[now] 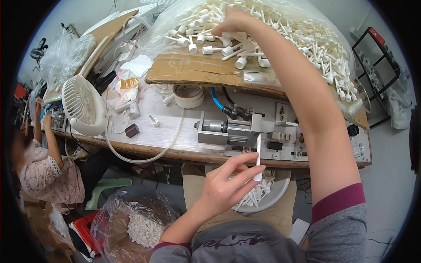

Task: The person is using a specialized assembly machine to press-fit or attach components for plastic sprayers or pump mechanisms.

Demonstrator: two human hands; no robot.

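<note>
Up front, the right hand (234, 22) pinches among heaped white plastic pieces (280, 30); the left hand (228, 184) pinches a white stick (258, 157).

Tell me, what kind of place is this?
Probably a small factory workshop. A huge heap of white plastic parts sits on the workbench, a small metal machine stands on it, and the left hand holds one white stick.
</note>
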